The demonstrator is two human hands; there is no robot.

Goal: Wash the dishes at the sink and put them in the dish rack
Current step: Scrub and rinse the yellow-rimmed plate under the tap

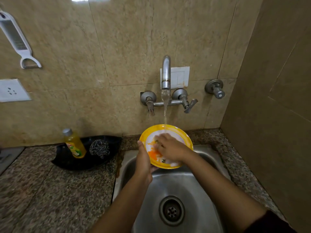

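Above the sink (193,190), left hand (143,158) grips plate (183,134); right hand (170,147) presses flat on it.

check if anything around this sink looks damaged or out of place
The black plastic tray on the speckled granite counter has a jagged, broken-looking near-left corner. Brownish staining also runs along the counter's edge beside the steel sink.

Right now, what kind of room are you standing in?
Most likely a home kitchen, at the washing-up spot. There's a steel sink, a wall tap running water onto a yellow plate, and a dish soap bottle with a steel scrubber beside the sink.
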